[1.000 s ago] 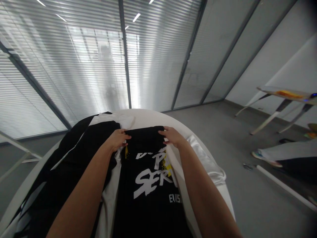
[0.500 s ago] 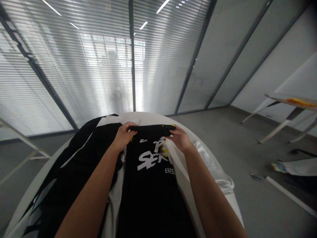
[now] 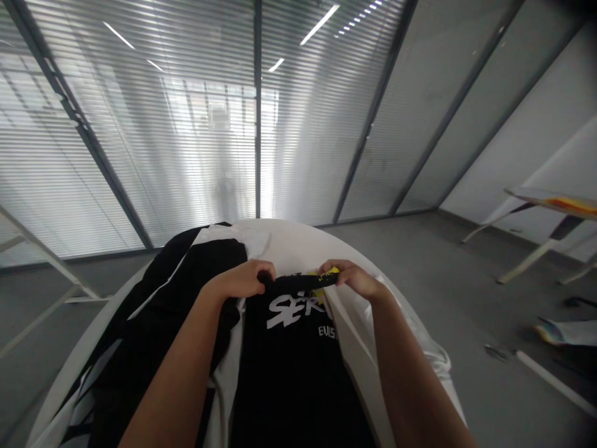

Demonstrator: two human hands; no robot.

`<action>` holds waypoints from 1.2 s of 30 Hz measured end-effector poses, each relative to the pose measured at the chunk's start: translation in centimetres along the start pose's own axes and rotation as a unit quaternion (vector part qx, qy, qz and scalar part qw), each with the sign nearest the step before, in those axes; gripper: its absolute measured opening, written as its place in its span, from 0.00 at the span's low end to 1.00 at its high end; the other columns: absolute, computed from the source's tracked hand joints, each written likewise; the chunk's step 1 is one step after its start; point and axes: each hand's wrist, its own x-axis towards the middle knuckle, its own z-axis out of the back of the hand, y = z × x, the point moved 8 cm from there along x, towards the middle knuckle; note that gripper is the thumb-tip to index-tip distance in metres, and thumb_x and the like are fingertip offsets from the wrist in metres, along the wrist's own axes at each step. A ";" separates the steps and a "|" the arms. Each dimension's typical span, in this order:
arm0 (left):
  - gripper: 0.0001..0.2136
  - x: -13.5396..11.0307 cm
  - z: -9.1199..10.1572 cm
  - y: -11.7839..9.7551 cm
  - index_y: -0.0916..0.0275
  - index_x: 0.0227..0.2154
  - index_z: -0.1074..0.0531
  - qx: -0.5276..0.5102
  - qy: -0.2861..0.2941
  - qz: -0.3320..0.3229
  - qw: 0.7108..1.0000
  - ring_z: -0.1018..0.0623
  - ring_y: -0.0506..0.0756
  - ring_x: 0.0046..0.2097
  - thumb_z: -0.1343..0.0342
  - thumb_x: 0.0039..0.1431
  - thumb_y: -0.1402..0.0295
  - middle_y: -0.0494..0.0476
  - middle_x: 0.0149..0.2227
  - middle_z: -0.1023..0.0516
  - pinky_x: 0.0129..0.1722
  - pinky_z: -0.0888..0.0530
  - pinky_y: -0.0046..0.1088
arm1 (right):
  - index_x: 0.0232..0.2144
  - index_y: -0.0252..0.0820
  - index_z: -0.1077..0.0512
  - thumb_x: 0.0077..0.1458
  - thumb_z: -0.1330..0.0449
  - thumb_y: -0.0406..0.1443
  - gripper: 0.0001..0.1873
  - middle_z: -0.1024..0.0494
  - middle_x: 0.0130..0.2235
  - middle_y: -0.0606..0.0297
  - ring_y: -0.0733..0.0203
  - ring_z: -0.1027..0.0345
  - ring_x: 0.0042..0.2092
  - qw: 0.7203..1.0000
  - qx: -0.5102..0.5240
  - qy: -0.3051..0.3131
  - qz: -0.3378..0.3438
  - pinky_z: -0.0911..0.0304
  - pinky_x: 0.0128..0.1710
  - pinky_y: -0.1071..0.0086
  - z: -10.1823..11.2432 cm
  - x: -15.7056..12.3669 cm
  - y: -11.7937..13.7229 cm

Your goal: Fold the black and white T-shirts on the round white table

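Note:
A black garment (image 3: 298,379) with white lettering and yellow specks lies in a long narrow strip on a round white-covered table. Its far end is turned over into a thick dark roll. My left hand (image 3: 245,278) is closed around the left end of that roll, fingers curled over it. At the other end, my right hand (image 3: 354,277) pinches the roll between thumb and fingers, by a yellow patch. The lettering on the flat part stays readable below the roll. Whether the garment is a shirt or trousers I cannot tell.
Another black and white garment (image 3: 186,311) is spread over the left side of the table (image 3: 298,239). Shiny white cloth (image 3: 420,342) bunches on the right edge. Glass partitions with blinds (image 3: 200,155) stand beyond. A table with pale legs (image 3: 532,258) is at right.
Both hands have come nearer to me, bringing the far end of the garment over into a roll. The upper part of the print is now covered.

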 end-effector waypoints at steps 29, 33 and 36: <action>0.27 -5.5 -5.2 3.0 0.70 0.56 0.34 0.359 -0.329 0.265 0.832 0.32 0.67 0.52 0.57 0.62 0.54 0.71 0.48 0.28 0.51 0.38 0.44 | 0.60 0.35 0.38 0.61 0.50 0.40 0.27 0.32 0.58 0.49 0.50 0.40 0.60 0.844 -0.452 -0.259 -0.126 0.50 0.60 0.58 -5.3 -5.1 -3.1; 0.27 -5.4 -5.1 3.3 0.68 0.45 0.26 0.349 -0.291 0.305 0.837 0.32 0.68 0.51 0.58 0.60 0.50 0.71 0.46 0.28 0.49 0.39 0.45 | 0.60 0.33 0.39 0.58 0.47 0.39 0.29 0.29 0.56 0.50 0.53 0.36 0.57 0.885 -0.329 -0.291 -0.153 0.43 0.57 0.63 -3.2 -5.2 -4.1; 0.25 -5.2 -5.2 2.9 0.64 0.45 0.26 0.346 -0.265 0.291 0.852 0.33 0.67 0.52 0.56 0.59 0.49 0.69 0.47 0.28 0.50 0.40 0.45 | 0.60 0.34 0.39 0.52 0.42 0.38 0.33 0.30 0.57 0.49 0.52 0.34 0.55 0.901 -0.252 -0.304 -0.182 0.39 0.54 0.64 -2.4 -5.5 -4.9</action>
